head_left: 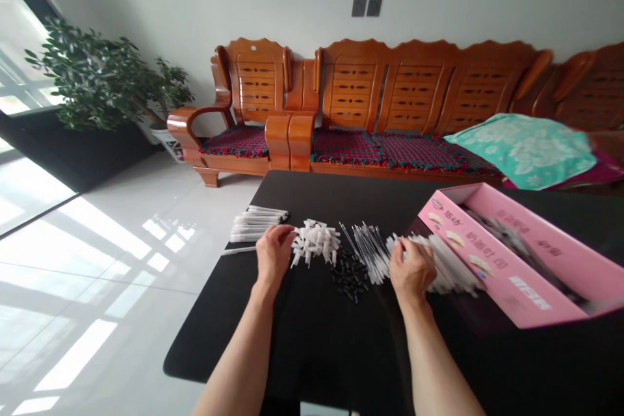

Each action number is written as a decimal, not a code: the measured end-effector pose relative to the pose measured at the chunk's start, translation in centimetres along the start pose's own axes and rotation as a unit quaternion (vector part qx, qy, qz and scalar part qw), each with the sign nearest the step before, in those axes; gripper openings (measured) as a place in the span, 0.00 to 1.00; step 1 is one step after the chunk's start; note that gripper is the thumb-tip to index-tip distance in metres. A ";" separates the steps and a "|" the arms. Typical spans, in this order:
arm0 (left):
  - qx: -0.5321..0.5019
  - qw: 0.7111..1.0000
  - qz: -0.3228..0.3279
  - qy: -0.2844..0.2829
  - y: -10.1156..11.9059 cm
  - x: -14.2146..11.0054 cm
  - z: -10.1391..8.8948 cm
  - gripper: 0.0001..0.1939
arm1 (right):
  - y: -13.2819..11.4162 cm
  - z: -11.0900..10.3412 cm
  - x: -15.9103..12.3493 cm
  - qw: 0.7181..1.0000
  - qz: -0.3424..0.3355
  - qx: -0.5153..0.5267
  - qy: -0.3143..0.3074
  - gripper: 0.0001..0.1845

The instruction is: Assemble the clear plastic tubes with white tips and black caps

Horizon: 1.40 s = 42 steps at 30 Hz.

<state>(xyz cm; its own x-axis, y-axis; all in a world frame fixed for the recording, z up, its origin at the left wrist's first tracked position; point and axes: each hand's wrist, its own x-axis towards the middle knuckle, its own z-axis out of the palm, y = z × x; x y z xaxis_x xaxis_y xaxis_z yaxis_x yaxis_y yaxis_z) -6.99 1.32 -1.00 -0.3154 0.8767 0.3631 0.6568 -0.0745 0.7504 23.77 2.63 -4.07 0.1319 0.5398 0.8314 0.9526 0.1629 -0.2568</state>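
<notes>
Hold left hand (273, 252) just beside the heap of short white pieces (316, 242), between it and a stack of white sticks (248, 226) with some dark ends, with fingers bent inward and tips close to the thumb; cannot tell whether pinching a piece. Hold right hand (413, 270) over the left part of the pale tubes (457, 266), near the thin rods (371, 250), with fingers curled and thumb close to forefinger; cannot tell whether gripping a tube. See, between both hands, small black pieces (350, 276) scattered on the near side, between heap and rods. See all of it on the black table (331, 351), with an open pink box (511, 273) at a slant just right of the tubes. See, beyond, a carved wooden sofa (353, 94), a turquoise cushion (526, 149) resting on it, and a leafy plant (102, 78) at far left
</notes>
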 end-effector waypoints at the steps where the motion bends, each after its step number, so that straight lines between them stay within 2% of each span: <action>1: 0.039 0.999 -0.007 -0.004 -1.0 0.4 -1.3 0.07 | 0.0 0.0 0.0 1.000 0.004 -0.001 0.004 0.10; 4: 0.154 0.987 -0.026 -0.044 -4.0 0.9 -4.5 0.07 | 0.1 0.0 -0.1 1.000 0.016 0.000 0.015 0.09; 8: 0.215 0.971 -0.024 -0.098 -6.2 0.2 -6.1 0.08 | -0.1 -0.2 0.0 0.999 0.030 0.014 -0.001 0.10; 11: 0.230 0.966 0.000 -0.122 -6.1 -0.5 -6.1 0.08 | -0.5 -0.4 0.1 0.998 0.051 0.033 -0.025 0.11; 15: 0.229 0.965 0.030 -0.123 -4.1 -0.9 -5.7 0.07 | -1.4 -0.5 0.1 0.994 0.056 0.081 -0.050 0.14; 19: 0.129 0.983 0.079 -0.102 -0.3 -0.6 -3.7 0.07 | -2.9 -0.5 0.0 0.980 0.031 0.172 -0.091 0.15; 24: -0.017 0.975 0.171 -0.140 4.5 -0.4 1.4 0.07 | -4.7 -0.9 0.0 0.942 0.037 0.283 -0.178 0.16; 27: -0.057 0.964 0.209 -0.152 5.7 -1.1 4.1 0.08 | -5.4 -1.2 0.2 0.926 0.032 0.310 -0.211 0.15; 30: -0.104 0.957 0.214 -0.164 5.9 -2.0 5.4 0.10 | -5.7 -1.3 0.2 0.917 0.016 0.317 -0.244 0.16; 31: -0.120 0.959 0.204 -0.155 5.9 -2.2 5.5 0.10 | -5.7 -1.2 0.2 0.915 0.017 0.317 -0.249 0.16; 33: -0.149 0.972 0.152 -0.099 5.7 -2.6 5.4 0.09 | -5.6 -1.0 0.0 0.917 0.039 0.316 -0.242 0.16; 35: -0.183 0.980 0.062 -0.042 5.6 -2.7 5.3 0.09 | -5.5 -0.9 -0.1 0.916 0.074 0.326 -0.222 0.15; 36: -0.211 0.977 0.012 -0.035 5.5 -2.6 5.3 0.11 | -5.5 -0.9 -0.1 0.913 0.088 0.336 -0.215 0.14; 37: -0.253 0.966 -0.035 -0.049 5.4 -2.6 5.4 0.14 | -5.5 -0.9 -0.1 0.908 0.094 0.348 -0.214 0.14; 39: -0.362 0.919 -0.109 -0.109 5.3 -2.4 5.9 0.19 | -5.7 -1.0 0.0 0.896 0.092 0.372 -0.226 0.13; 42: -0.485 0.846 -0.165 -0.149 5.1 -2.1 6.6 0.25 | -6.0 -1.2 0.1 0.887 0.065 0.378 -0.257 0.12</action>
<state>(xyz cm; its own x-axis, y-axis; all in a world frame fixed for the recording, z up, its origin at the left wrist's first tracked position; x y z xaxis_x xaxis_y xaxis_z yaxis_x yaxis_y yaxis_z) 1.56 2.19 -1.55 -0.0895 0.9960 -0.0017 -0.3496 -0.0298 0.9364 18.35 0.73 -1.86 -0.1000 0.8683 0.4858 0.4575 0.4737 -0.7525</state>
